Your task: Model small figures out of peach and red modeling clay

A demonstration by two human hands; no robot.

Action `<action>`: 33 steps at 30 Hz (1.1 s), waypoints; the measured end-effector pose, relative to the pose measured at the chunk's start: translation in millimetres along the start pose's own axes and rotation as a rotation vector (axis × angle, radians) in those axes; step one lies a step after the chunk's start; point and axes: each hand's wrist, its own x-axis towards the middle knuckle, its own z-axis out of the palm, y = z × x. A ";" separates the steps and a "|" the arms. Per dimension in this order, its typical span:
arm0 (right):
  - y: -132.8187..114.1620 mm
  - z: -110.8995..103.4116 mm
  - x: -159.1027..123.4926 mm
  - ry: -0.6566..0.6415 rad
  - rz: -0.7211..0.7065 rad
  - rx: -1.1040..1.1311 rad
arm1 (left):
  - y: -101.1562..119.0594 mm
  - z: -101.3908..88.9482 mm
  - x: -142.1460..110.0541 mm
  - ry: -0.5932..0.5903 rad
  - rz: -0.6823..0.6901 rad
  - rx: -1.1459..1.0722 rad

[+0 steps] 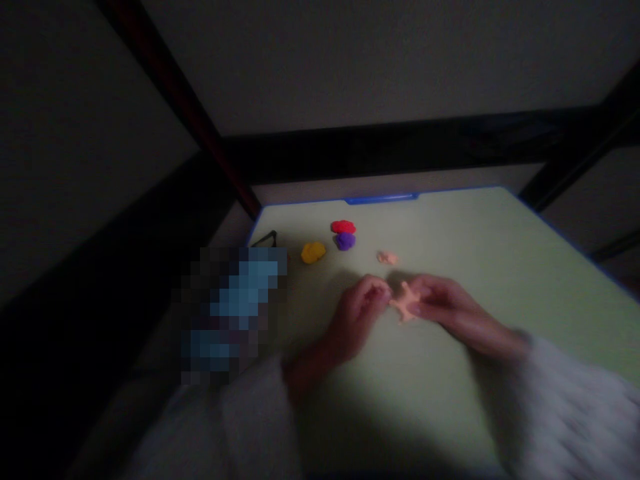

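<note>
Between the thumb and fingers of my right hand [443,303] is a flat, peach-coloured modelling clay figure [406,304] with several pointed arms, a bit like a star. My left hand [363,310] is closed, its fingertips pinched at the tip of the figure's left arm. Just beyond my hands lies a small lump of peach clay [387,257]. Farther left on the table are a yellow clay lump [313,252], a purple clay lump [345,241] and a red clay piece [344,227], the last two touching or nearly so.
The pale green table [525,280] has a blue edge and a blue handle-like strip [383,199] on its far side. A pixelated blue object [245,290] covers the left edge, with a dark thin frame [270,238] behind it. A wall rises beyond.
</note>
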 end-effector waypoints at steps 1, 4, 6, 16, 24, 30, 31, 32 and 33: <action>-0.1 0.0 -0.1 0.002 0.000 0.004 | -0.2 -0.8 0.4 0.010 0.036 0.009; -0.9 0.4 -0.5 0.003 0.011 0.015 | 1.0 -3.0 2.4 0.000 0.151 0.111; -1.5 0.7 -0.7 0.010 0.018 0.019 | 1.3 -3.7 3.6 -0.002 0.221 0.172; 0.6 0.4 -0.6 0.030 0.025 0.047 | -0.1 -3.4 4.0 0.054 0.272 0.156; 1.7 -1.3 -1.1 0.037 0.039 0.098 | 0.0 -8.2 5.7 0.079 0.344 0.218; -0.3 -0.1 -1.1 0.031 0.035 0.070 | 3.0 -7.3 4.4 0.067 0.281 0.223; -0.2 -0.3 -1.3 0.028 0.031 0.073 | 3.9 -7.4 4.6 0.069 0.258 0.216; 0.1 -0.5 -1.5 0.028 0.029 0.077 | 4.6 -7.5 5.0 0.071 0.236 0.209; 0.5 -0.8 -1.7 0.031 0.026 0.082 | 5.2 -7.8 5.4 0.071 0.219 0.204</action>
